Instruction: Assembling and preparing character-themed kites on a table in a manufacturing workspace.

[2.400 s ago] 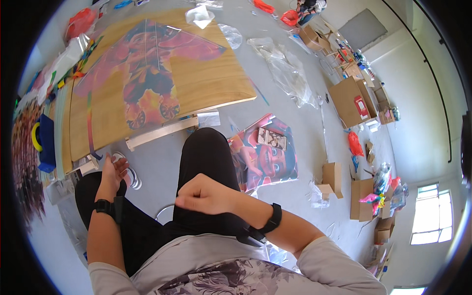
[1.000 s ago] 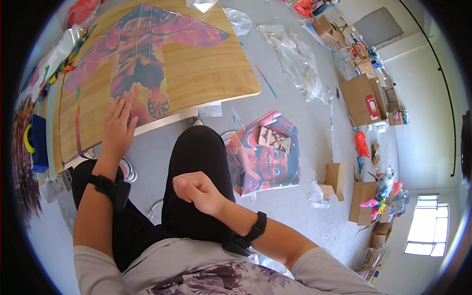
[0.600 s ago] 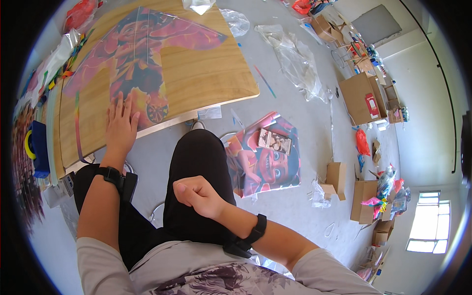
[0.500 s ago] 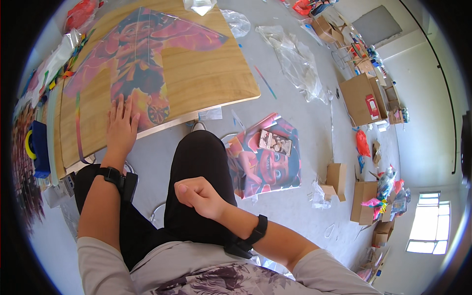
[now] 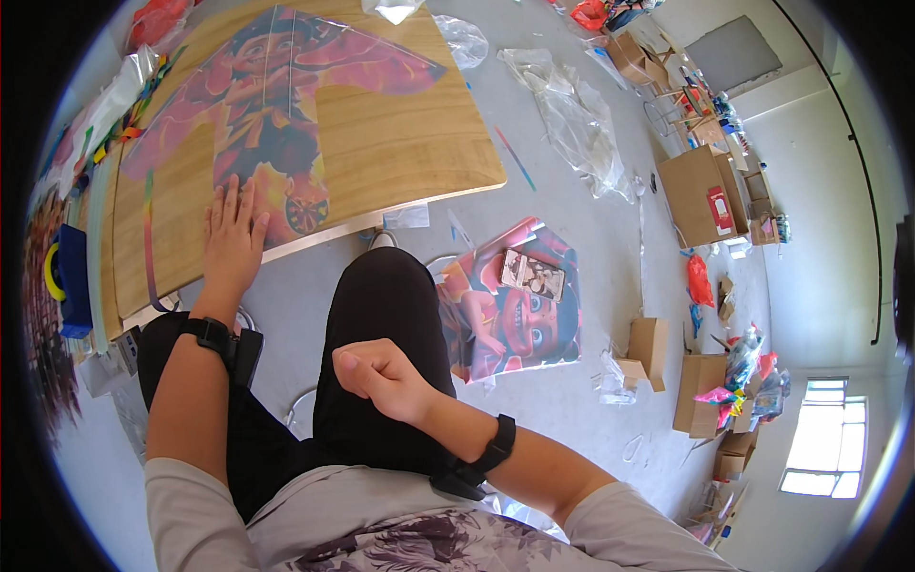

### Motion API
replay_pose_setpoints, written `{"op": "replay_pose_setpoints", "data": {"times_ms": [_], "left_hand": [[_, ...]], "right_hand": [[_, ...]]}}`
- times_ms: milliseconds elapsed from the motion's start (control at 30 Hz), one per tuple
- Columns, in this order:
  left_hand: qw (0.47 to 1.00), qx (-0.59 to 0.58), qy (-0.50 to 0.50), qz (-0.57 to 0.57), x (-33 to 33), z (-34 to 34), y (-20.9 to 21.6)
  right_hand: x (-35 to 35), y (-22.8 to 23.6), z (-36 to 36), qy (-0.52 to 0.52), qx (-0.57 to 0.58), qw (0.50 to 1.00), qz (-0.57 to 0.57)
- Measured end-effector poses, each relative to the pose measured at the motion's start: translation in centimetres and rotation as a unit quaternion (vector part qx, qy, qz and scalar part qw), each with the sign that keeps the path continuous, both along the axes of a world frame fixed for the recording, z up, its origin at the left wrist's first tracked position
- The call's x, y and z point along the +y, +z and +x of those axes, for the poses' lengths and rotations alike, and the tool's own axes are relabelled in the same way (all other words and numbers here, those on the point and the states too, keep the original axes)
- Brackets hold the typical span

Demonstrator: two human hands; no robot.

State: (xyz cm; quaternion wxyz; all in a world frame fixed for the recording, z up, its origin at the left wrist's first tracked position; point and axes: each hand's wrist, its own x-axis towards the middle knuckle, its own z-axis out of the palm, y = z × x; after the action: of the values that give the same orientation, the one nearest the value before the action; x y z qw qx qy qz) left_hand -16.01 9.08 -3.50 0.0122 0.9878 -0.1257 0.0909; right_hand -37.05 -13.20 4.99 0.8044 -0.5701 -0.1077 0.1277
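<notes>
My left hand (image 5: 232, 229) lies flat with fingers stretched out at the near edge of the wooden table, its fingertips on the lower part of a printed kite (image 5: 272, 129). The kite is thin, pink, dark and yellow, shows a cartoon figure, and spreads across the table with thin straight rods along its top. A narrow rainbow-coloured tail (image 5: 150, 238) hangs down at its left. Over my right thigh my right hand (image 5: 381, 381) is closed in a fist, thumb on top, with nothing sticking out of it. Both wrists wear black straps.
Right of my knee, a phone (image 5: 532, 275) lies on another printed sheet (image 5: 519, 334). A blue tape dispenser (image 5: 76, 281) stands left of the wooden table (image 5: 410, 143). Clear plastic (image 5: 567, 114) lies on the floor; cardboard boxes (image 5: 696, 195) line the right side.
Both hands keep their pose and place. The view has shifted very slightly; nothing was taken up or let go.
</notes>
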Motion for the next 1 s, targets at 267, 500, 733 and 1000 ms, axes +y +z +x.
{"op": "replay_pose_setpoints", "data": {"times_ms": [267,500,733,1000], "left_hand": [[1.0,0.004,0.0,0.004,-0.2,-0.1,0.2],[1.0,0.009,-0.001,0.011,-0.5,-0.5,1.0],[1.0,0.007,0.004,0.012,-0.4,-0.6,0.9],[1.0,0.005,0.002,0.017,-0.4,-0.6,1.0]], "right_hand": [[-0.2,-0.1,-0.2,-0.004,0.003,1.0,0.004],[-0.4,-0.1,-0.5,-0.013,0.017,1.0,0.008],[-0.5,-0.2,-0.4,-0.004,0.0,1.0,-0.014],[-0.5,-0.2,-0.5,-0.005,0.009,1.0,-0.005]]}}
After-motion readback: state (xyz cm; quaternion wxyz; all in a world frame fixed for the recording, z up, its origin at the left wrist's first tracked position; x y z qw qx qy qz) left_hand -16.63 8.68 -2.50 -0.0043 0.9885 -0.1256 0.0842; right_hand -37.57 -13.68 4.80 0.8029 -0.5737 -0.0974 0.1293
